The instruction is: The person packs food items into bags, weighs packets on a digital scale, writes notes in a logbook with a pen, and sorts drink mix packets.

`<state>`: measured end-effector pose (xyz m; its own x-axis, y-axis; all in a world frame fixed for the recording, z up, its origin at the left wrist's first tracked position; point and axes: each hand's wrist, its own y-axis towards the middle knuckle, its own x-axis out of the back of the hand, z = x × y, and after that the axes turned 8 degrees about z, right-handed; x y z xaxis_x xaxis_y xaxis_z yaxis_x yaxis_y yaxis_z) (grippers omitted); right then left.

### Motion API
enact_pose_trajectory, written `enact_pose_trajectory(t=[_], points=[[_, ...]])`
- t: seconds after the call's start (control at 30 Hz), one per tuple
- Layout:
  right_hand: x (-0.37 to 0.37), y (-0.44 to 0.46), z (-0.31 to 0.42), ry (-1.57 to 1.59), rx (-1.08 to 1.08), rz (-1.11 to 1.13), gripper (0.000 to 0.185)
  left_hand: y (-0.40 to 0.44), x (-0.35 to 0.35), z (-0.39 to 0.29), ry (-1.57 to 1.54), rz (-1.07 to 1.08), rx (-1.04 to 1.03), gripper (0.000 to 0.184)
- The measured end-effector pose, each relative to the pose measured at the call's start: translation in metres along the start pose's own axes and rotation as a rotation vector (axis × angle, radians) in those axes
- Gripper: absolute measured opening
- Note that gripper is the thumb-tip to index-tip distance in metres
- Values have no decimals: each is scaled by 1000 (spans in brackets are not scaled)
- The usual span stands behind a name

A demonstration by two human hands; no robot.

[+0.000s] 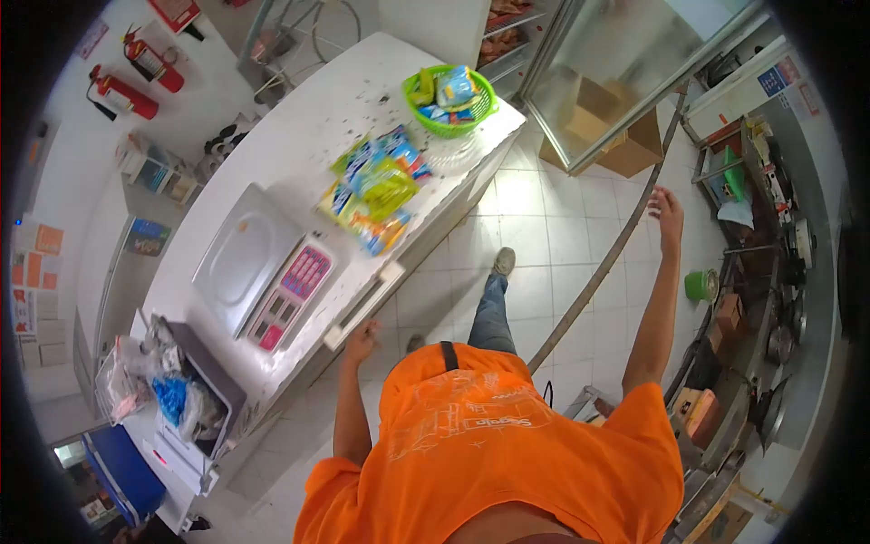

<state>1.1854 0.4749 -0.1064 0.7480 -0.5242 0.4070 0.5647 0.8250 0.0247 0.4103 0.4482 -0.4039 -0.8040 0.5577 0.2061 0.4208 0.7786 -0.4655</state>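
My left hand (pixel 362 341) hangs beside the counter's edge, near the white drawer front (pixel 364 306), its fingers loosely bent and apart with nothing visible in them. Out to the right, my right hand (pixel 668 216) is raised over the tiled floor, fingers slightly curled and apart, holding nothing. On the white counter (pixel 299 136) lie several colourful packets (pixel 376 190). A green basket (pixel 489 102) with more packets in it stands at the counter's far end. A scale (pixel 249 258) with a pink and blue keypad sits nearer, left of my left hand.
An open glass door (pixel 603 82) and cardboard boxes (pixel 625 145) stand ahead. A long dark hose or strip (pixel 594 286) crosses the floor. Crowded shelves (pixel 725 363) and a green bucket (pixel 701 285) line the right. A bin of plastic bags (pixel 213 385) is at the left.
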Motion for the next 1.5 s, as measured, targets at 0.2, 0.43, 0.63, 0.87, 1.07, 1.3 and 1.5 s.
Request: enact_pose_trajectory(t=[0.2, 0.43, 0.63, 0.87, 1.07, 1.3, 1.5], points=[[79, 279, -5, 81, 106, -86, 35, -13, -104, 46, 89, -206, 469, 28], [174, 534, -53, -35, 194, -369, 44, 75, -232, -98, -389, -419, 708, 25], [104, 547, -9, 9, 366, -614, 40, 136, -265, -186, -414, -538, 565, 31], [-119, 407, 70, -197, 801, -372, 21, 138, -265, -169, -332, -608, 534, 27], [-369, 302, 117, -320, 1128, 1025, 62, 149, -210, -181, -211, -656, 333, 25], [-440, 319, 127, -1042, 1360, 1197, 83, 137, -166, -175, -294, -763, 232, 26], [-415, 308, 165, -737, 1008, 1296, 66, 109, -179, -123, -351, -666, 371, 25]])
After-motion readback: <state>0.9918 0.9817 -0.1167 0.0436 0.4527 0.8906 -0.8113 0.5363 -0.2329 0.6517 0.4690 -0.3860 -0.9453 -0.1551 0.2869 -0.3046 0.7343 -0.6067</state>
